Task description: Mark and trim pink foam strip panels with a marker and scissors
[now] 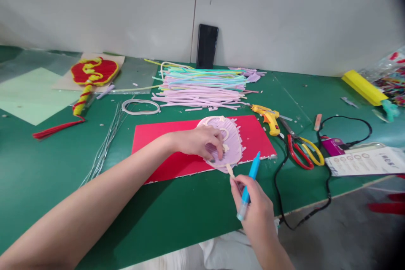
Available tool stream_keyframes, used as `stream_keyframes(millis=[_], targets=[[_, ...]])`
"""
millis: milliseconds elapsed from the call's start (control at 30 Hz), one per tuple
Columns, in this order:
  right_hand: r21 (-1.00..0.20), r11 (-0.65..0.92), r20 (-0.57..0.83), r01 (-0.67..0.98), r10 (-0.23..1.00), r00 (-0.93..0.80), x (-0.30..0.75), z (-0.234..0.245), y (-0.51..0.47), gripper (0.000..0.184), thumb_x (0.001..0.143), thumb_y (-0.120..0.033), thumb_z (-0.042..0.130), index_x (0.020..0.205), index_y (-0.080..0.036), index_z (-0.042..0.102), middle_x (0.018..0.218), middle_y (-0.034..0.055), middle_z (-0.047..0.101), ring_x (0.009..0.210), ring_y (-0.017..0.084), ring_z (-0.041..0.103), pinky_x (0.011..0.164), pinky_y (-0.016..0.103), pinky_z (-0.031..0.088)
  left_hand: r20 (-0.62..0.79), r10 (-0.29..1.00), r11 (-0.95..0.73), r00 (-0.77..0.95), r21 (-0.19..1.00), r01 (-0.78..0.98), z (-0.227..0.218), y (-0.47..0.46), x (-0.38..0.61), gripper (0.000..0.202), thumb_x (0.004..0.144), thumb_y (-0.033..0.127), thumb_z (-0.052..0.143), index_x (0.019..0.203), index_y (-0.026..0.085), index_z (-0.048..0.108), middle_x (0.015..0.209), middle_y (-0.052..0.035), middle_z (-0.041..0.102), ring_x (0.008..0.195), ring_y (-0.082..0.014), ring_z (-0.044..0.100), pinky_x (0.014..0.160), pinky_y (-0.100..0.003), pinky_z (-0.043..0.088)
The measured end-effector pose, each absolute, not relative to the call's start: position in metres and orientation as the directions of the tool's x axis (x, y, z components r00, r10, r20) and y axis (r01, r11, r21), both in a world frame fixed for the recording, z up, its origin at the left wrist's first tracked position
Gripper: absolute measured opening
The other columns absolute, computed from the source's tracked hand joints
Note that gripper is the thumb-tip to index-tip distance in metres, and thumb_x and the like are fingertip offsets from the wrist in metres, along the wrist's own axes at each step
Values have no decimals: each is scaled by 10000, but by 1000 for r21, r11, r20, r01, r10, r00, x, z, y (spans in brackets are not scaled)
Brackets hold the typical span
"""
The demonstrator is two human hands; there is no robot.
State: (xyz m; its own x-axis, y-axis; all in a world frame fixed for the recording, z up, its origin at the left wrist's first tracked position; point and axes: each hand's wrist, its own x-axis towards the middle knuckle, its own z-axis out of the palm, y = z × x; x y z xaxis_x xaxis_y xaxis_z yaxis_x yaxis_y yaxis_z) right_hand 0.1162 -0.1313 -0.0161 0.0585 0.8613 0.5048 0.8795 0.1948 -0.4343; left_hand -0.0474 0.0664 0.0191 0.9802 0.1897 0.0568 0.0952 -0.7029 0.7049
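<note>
A lilac fan-shaped craft piece made of pipe cleaners lies on a red board. Cream trim runs along its edge, with small cream shapes on its face and a ragged fringe on the right. My left hand rests over its left part, fingers bent and apart, fingertips touching the surface. At its lower end, my right hand pinches the short cream handle between thumb and finger. A blue pen is also tucked in that hand, pointing up and away.
Behind the board lies a heap of pastel pipe cleaners. A phone leans on the wall. To the right are a yellow glue gun, scissors and a black cable. Leftward lie wires and a red-and-yellow fan.
</note>
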Motion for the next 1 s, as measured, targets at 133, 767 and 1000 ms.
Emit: stream_keyframes(millis=[133,767,1000], targets=[[-412,209,510,887,860,34,116,-18,-129,61,918,-135,539,944,-175,576,743,40,622,641,149,616,591,231,484,41,196,-702,980,703,111,22,65,-47,169,788,151,696,927,242,724,1016,-23,607,1019,-189,509,902,-298,347],[-394,184,477,900,879,29,124,-15,-104,72,948,-211,517,943,-189,585,746,43,630,659,157,605,602,257,469,77,329,-615,941,774,151,22,73,-56,215,840,131,593,961,229,742,1060,-63,608,979,-169,543,848,-276,433],[-620,54,439,783,851,289,127,12,-104,294,983,-338,409,1118,-187,621,751,38,616,641,159,588,596,272,476,127,592,-502,796,831,240,50,97,-88,176,860,234,591,959,187,729,962,-41,701,893,-144,622,817,-258,468]])
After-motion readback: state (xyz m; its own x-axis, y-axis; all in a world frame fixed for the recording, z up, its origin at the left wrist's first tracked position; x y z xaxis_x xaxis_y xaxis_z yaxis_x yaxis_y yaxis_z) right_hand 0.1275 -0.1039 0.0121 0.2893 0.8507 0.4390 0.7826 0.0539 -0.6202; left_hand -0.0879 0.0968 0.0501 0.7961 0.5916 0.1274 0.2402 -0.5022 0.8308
